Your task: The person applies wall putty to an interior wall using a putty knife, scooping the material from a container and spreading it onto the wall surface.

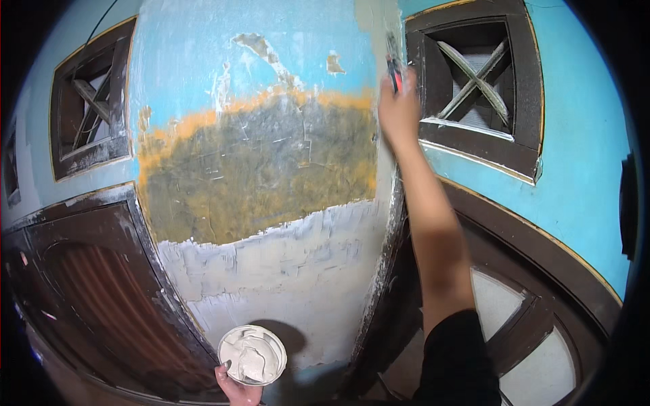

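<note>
Against the wall (271,155), right hand (398,111) clasps one putty knife (393,68); left hand (235,387) clasps one plaster bowl (252,354).

vents: two dark square wooden frames (91,101) (474,84), at wall's upper corners
doors: brown arched pair (101,291) (535,298), flanking wall's lower edge

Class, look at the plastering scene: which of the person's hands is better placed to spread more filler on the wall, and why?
Probably the right hand: it is raised against the wall, gripping the red-handled scraper. The left hand is low, holding the bowl of white filler.
</note>
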A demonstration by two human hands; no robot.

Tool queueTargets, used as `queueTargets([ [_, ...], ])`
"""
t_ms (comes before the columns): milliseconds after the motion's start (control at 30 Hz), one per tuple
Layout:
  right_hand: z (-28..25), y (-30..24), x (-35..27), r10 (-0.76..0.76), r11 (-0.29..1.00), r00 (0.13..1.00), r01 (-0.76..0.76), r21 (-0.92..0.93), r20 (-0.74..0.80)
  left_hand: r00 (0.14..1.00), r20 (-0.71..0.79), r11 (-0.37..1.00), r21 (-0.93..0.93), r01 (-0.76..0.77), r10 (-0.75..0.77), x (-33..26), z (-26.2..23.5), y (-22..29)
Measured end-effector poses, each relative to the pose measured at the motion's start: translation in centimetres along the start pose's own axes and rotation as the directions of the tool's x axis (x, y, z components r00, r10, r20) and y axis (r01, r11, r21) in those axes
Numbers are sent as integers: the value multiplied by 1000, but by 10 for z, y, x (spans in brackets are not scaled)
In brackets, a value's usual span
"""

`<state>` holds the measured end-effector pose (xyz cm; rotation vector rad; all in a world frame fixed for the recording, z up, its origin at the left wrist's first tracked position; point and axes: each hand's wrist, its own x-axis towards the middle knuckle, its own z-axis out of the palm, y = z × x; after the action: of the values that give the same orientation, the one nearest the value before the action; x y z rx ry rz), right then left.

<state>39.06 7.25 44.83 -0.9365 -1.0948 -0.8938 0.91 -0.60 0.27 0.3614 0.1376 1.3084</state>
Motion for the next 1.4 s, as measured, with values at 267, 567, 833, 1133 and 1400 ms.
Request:
queueTargets([
  [267,23,-5,81,73,956,981,-18,-294,178,995,-97,999,-27,-18,15,-13,-23,-2],
  [567,-33,24,-175,103,991,971,-82,-104,214,996,-81,1000,16,-25,27,-30,-17,0],
  [833,-10,2,-45,136,977,956,-86,-196,259,996,-84,1000,4,-26,26,-46,-2,-1],
  [1133,-64,24,-245,288,947,865,-195,-255,410,998,-44,998,-10,-54,54,-65,-5,5],
  [1400,-98,-16,-307,317,865,788,-469,181,527,998,-35,998,-27,-62,61,-65,8,7],
])
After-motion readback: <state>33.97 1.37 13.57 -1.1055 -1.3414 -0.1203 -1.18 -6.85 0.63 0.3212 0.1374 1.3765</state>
